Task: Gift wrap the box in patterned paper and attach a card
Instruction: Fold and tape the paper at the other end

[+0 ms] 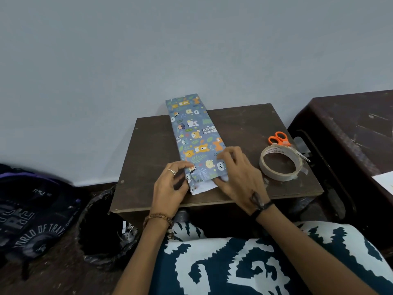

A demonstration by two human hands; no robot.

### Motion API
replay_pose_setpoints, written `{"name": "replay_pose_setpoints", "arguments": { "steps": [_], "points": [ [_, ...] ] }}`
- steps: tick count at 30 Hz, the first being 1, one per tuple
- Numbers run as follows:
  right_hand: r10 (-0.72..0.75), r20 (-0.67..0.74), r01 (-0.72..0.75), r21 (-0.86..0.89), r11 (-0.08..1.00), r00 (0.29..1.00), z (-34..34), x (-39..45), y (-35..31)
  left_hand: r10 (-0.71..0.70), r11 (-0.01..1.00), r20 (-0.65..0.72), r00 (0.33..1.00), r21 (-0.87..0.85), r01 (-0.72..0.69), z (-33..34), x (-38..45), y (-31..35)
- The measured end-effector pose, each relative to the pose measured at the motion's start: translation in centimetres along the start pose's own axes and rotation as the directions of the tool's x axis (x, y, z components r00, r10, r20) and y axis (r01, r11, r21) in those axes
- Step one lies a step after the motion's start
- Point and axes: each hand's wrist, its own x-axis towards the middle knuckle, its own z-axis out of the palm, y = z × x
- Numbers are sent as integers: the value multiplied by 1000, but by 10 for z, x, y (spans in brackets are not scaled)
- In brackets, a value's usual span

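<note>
Lying lengthwise on the surface point(244, 122), the box point(195, 135) is being steadied at its near end; thin, tearable paper point(202, 187) is being pinched by left hand point(170, 188) and right hand point(238, 177).

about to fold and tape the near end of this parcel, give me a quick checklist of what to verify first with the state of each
1. Long box in blue animal-print wrapping paper lies flat on the dark brown wooden table: ok.
2. Near end closed: not ok, white paper underside shows there.
3. Left hand and right hand both on the near end: ok.
4. Beige tape roll beside the right hand: ok.
5. Orange-handled scissors behind the roll: ok.
6. Tape strip cut ready: cannot tell.
</note>
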Motion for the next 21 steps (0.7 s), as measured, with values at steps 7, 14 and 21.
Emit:
{"name": "replay_pose_setpoints", "arguments": {
  "steps": [7,14,21],
  "points": [
    [147,-89,-154,-75,985,985,10,3,-18,-34,996,5,999,-82,34,0,0,5],
    [198,-94,-206,-75,976,976,8,5,-22,-15,997,11,1000,-75,16,1,2,0],
    [126,113,-136,93,986,986,-7,10,-6,63,996,-15,998,59,-62,-1,5,-3]
  ]
}}
